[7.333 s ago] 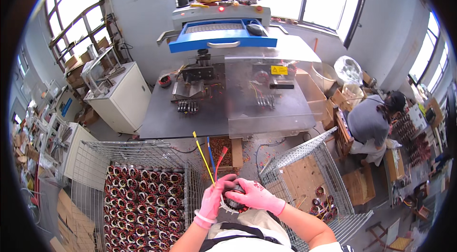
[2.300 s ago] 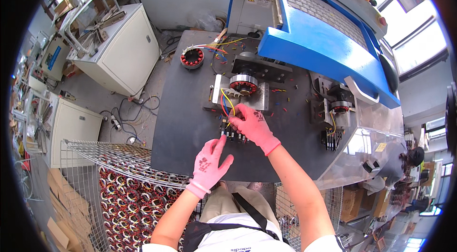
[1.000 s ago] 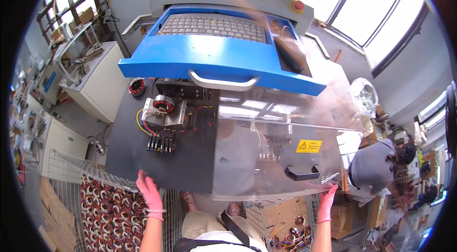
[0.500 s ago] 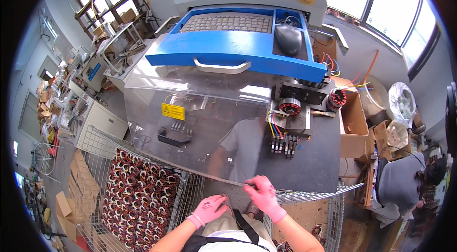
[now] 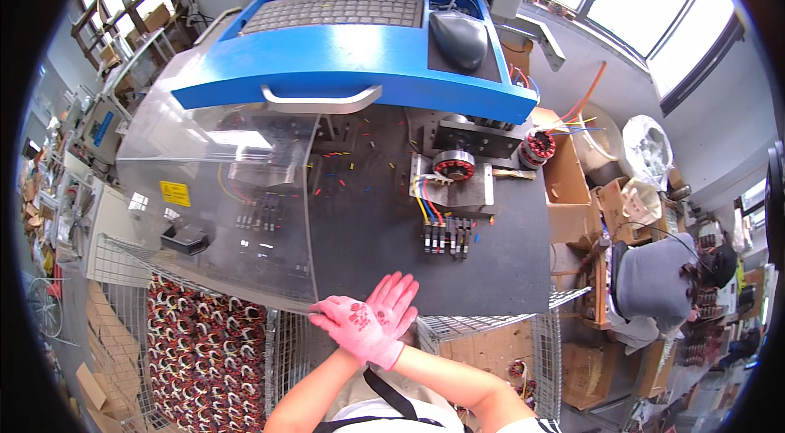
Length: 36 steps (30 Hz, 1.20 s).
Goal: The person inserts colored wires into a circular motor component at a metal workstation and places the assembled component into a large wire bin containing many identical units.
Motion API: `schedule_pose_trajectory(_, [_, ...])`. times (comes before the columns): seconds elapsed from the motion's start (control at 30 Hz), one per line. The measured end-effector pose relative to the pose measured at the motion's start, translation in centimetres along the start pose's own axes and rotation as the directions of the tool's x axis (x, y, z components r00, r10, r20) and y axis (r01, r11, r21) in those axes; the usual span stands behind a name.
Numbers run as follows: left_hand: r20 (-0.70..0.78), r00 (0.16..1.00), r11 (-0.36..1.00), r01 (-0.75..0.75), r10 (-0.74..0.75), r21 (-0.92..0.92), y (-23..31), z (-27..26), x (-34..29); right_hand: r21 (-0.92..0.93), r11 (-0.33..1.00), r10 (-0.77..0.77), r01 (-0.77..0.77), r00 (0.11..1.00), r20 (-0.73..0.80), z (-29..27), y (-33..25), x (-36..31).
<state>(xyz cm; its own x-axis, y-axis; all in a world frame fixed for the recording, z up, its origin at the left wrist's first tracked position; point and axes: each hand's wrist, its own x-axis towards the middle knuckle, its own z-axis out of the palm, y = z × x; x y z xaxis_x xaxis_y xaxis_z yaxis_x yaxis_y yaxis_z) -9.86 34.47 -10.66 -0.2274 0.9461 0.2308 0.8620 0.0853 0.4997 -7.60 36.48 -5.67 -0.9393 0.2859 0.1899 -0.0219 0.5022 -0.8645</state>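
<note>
My right hand [image 5: 353,327], in a pink glove, reaches left with its fingertips closed at the lower right corner of a clear plastic cover [image 5: 237,269]. My left hand [image 5: 399,302], also gloved in pink, crosses beneath it, fingers stretched out over the front edge of the dark worktop [image 5: 507,269], holding nothing. Behind them, a round motor stator [image 5: 454,166] with red and copper parts sits at a metal fixture. Its coloured wires run down to a row of black terminal clamps [image 5: 446,238]. A second stator [image 5: 537,147] stands to the right.
A blue keyboard tray [image 5: 327,53] with a mouse [image 5: 458,39] overhangs the worktop. Wire carts flank my legs; the left one holds many stators [image 5: 204,351]. Cardboard boxes [image 5: 568,196] stand at the right, where another person [image 5: 654,282] sits.
The clear cover has slid left with my right hand at its corner, baring more worktop and scattered bits. My left hand has moved right, crossing under the right and spreading open. The view has shifted.
</note>
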Motion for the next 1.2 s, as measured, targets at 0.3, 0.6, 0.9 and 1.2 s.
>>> schedule_pose_trajectory(0.3, [-0.094,0.992,0.995,0.090,-0.085,0.053,-0.3,4.9,6.6,-0.420,0.906,-0.052,-0.054,0.970,-0.237,-15.2,9.5,2.3])
schedule_pose_trajectory(0.6, [-0.063,0.991,0.992,0.123,-0.121,0.022,-0.3,5.4,6.8,0.591,0.782,0.438,-0.197,0.849,-0.297,-21.0,13.5,5.6])
schedule_pose_trajectory(0.9, [-0.108,0.992,0.997,0.071,-0.070,0.010,0.9,4.9,7.7,-0.714,0.696,-0.073,-0.071,0.983,-0.170,-25.8,12.0,9.2])
schedule_pose_trajectory(1.2, [0.229,0.971,-0.923,0.025,-0.069,-0.384,9.0,-2.4,0.0,0.572,0.677,0.584,-0.463,0.811,-0.035,-16.7,-2.0,-8.8])
